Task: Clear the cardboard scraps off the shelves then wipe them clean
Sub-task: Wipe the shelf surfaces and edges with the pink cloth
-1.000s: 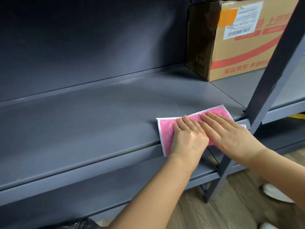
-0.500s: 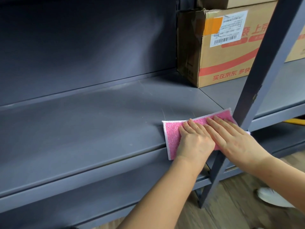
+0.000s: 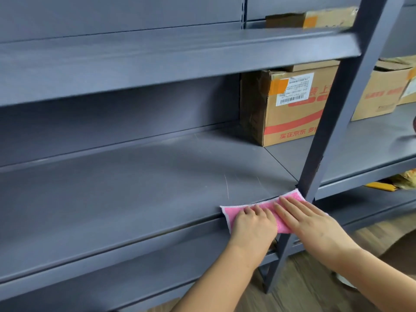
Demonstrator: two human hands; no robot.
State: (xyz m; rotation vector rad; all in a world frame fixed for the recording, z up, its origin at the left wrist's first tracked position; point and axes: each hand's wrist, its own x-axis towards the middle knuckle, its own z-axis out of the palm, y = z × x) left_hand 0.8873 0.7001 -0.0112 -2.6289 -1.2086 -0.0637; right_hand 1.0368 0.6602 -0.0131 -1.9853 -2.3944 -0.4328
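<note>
A pink cloth point(image 3: 290, 199) with a white border lies folded over the front edge of the grey middle shelf point(image 3: 135, 188), right beside the upright post. My left hand point(image 3: 253, 226) presses on the cloth's left part, its fingers bent over the shelf lip. My right hand point(image 3: 304, 217) lies flat on the cloth's right part with straight fingers. No cardboard scraps show on this shelf's surface; only faint scratches do.
A dark upright post point(image 3: 326, 140) crosses the view just right of my hands. A brown cardboard box point(image 3: 290, 106) stands at the back right of the shelf, another box point(image 3: 378, 91) further right. An upper shelf point(image 3: 157, 57) overhangs. Wooden floor point(image 3: 315, 289) below.
Both hands drew the cloth back toward the shelf's front edge and slightly right, up against the post. The view tilted up, bringing the upper shelf into sight.
</note>
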